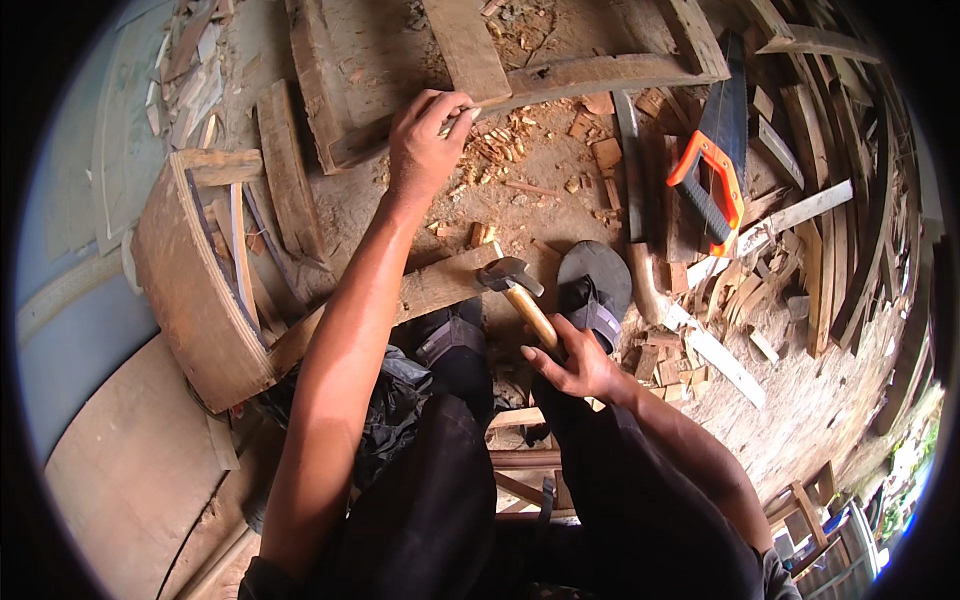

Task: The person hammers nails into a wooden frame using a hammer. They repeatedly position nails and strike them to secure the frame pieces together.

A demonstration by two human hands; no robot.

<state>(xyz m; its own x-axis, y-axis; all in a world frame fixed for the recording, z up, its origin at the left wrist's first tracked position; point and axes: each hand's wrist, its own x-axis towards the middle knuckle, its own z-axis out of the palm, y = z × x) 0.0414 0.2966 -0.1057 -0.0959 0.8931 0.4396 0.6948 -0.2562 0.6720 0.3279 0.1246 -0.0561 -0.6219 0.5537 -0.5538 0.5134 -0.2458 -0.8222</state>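
My right hand (578, 362) is wrapped round the wooden handle of a hammer (532, 316). The hammer's dark metal head hangs over a board lying near my sandalled feet. Out in front, my left hand (430, 140) pinches a short pale stick-like piece (461, 122), mostly hidden by the fingers, so its kind cannot be made out. That hand rests by the joint where a flat plank (467, 50) meets the curved rail of a wooden frame (610, 72). The hammer and the left hand are well apart.
An orange-handled handsaw (712, 180) leans at the right of the frame. Wood chips (497, 143) litter the ground inside it. Offcuts and long strips (825, 240) pile up at the right. A plywood-sided box (200, 285) stands left of my arm.
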